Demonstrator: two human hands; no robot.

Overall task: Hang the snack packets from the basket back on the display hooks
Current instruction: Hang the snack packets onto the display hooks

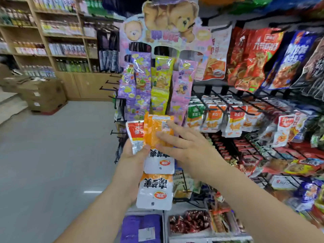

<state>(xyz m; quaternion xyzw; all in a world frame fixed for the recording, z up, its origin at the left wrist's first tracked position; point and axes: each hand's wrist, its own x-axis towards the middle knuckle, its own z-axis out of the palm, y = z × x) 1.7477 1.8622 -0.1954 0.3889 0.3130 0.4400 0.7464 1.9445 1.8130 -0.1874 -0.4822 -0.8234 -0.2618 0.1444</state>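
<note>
Shop aisle with a smooth pale grey floor [52, 155], a streak of light reflected in it. Light wooden wall shelving [57, 50] stocked with bottles runs along the far left, and a stack of brown cardboard cartons [42, 95] stands on the floor before it. Black wire display rack [245, 109] fills the right side, its long hooks loaded with rows of red, orange, white and blue snack bags. Pastel cardboard bear-topped stand [168, 25] at centre carries tall purple, yellow and pink pouches. Bare black hooks [112, 83] project leftwards beside the stand; the grey floor runs wide to their left as far as the cartons. Low down, a purple wrapped package [140, 228] lies beside red-wrapped sweets [189, 221] in a shallow bin. Left hand [133, 155] is raised in front of the stand, fingers and thumb clenched round a bunch of snack packets. Orange translucent packet [154, 132] is foremost, with a barcode label at its upper right. White packet with red panel [135, 135] sits behind it to the left. Two white-and-orange packets [156, 188] hang below the hand, upside down, with black characters, a red oval logo and a punched hole near each lower edge. Right hand [185, 144] grips nothing; its fingers are straight and spread, resting on the face of the orange packet.
</note>
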